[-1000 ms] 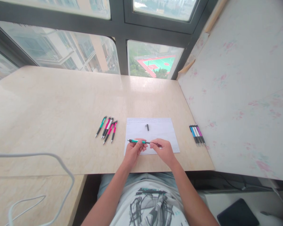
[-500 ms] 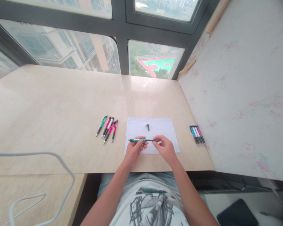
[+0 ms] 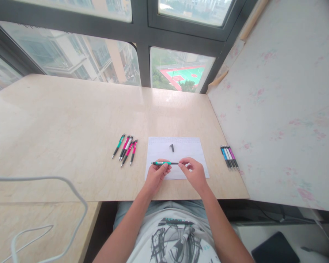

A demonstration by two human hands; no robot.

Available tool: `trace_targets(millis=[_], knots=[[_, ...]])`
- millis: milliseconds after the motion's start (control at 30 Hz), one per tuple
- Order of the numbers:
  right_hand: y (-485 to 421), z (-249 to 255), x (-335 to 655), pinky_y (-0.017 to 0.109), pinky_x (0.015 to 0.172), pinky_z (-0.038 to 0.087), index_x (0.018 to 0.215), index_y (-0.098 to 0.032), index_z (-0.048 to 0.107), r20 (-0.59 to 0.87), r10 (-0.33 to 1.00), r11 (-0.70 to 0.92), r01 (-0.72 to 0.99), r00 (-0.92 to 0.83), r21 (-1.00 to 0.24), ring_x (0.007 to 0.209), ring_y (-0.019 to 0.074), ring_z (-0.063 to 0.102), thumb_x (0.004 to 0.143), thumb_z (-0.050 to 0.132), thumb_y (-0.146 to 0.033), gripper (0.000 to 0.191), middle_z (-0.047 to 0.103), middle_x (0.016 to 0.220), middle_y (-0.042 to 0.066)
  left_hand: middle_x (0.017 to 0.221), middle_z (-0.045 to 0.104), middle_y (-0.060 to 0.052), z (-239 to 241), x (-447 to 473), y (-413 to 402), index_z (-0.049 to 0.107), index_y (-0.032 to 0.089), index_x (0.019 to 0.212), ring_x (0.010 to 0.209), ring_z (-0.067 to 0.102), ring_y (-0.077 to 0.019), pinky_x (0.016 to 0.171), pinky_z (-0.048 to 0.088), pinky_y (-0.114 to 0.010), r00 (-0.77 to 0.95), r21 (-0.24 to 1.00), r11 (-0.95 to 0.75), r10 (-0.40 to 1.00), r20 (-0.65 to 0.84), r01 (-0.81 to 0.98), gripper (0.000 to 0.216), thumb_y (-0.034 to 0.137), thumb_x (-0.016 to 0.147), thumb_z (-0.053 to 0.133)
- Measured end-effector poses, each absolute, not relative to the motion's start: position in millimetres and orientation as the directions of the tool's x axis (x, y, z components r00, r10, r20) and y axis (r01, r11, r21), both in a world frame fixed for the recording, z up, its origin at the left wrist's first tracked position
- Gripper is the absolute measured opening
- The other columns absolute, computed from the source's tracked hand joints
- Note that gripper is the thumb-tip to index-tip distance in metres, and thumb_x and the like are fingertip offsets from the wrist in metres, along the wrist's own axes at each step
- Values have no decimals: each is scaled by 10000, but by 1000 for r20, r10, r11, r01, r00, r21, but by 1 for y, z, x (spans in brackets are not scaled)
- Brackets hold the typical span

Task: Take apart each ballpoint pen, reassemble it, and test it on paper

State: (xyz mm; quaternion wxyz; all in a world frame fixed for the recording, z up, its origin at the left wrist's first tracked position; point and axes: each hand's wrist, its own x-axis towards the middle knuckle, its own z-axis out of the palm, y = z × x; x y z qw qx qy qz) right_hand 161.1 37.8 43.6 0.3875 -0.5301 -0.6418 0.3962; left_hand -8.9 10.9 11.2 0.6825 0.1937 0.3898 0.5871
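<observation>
My left hand (image 3: 158, 173) is closed around the green barrel of a ballpoint pen (image 3: 162, 163), held level above a sheet of paper (image 3: 177, 176). A thin dark refill (image 3: 175, 163) sticks out of the barrel's right end. At the refill's far end, my right hand (image 3: 192, 171) pinches it between thumb and fingers; the very tip is hidden by the fingertips. On the paper beyond the hands lie a black grip piece (image 3: 172, 148) and a tiny part beside it that is too small to make out.
Several green, pink and white pens (image 3: 127, 149) lie left of the paper. A row of blue, white and purple pens (image 3: 229, 157) lies to the right, by the papered wall (image 3: 285, 120). A white cable (image 3: 76, 193) loops at the lower left. Windows stand behind the table (image 3: 84, 109).
Both hands and the pen have shifted very slightly right in view, along with a small camera movement. The grip on pen and refill looks the same.
</observation>
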Motion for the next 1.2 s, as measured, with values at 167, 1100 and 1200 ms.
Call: trace_targets(millis=[167,1100,1200], knots=[[35,47,158,251,573,485,1032,-208,658,109,983,153,324,-150,-934,856,197,640,823,641,-350,254,702,979,76,717,669,-24,16,-9,11,700,134,867,673,603,-102,658,463,-215,-16,700,231,945,-328,-676,263,305,703,816],[37,55,154,258,548,435,706,-192,644,-4,980,87,443,-200,-892,584,152,596,952,442,-470,423,647,620,23,734,676,-31,15,-11,10,690,133,875,670,611,-81,655,477,-180,20,641,246,941,-338,-727,250,283,718,812],[38,57,156,262,528,418,632,-197,617,0,979,98,480,-202,-872,526,144,555,929,485,-469,424,609,553,5,731,672,-27,15,-10,10,691,133,866,681,616,-87,662,482,-186,16,645,248,939,-343,-723,258,285,704,823]])
